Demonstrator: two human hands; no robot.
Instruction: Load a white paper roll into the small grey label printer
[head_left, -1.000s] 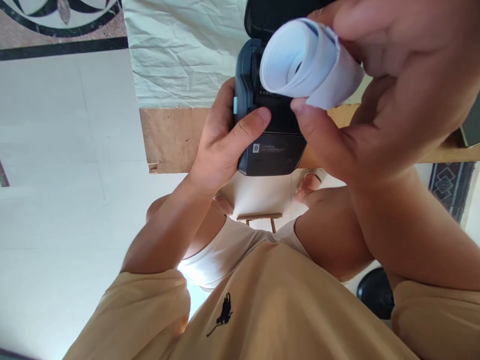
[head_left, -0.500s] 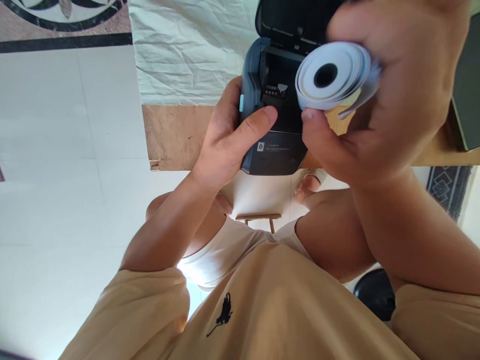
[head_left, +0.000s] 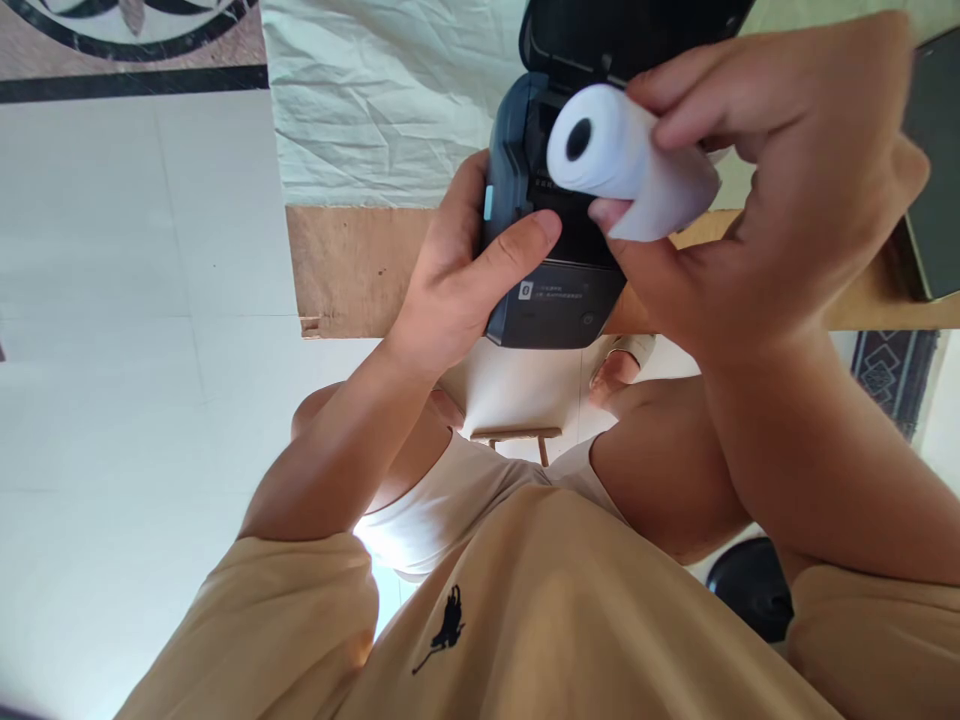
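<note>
With its lid swung up, the dark handheld printer sits in the left hand, thumb pressed over the near side of the open bay, presumably to steady it. Right hand pinches the white paper roll between thumb below and fingers above; its black core opening faces left, likely for alignment. Roll is above the bay, partly overlapping it, loose paper end hanging near the right thumb. Bay interior: dark, small printed marks; no second roll visible.

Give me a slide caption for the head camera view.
Left hand steadies an open black device while the right hand holds a white paper roll over it.
</note>
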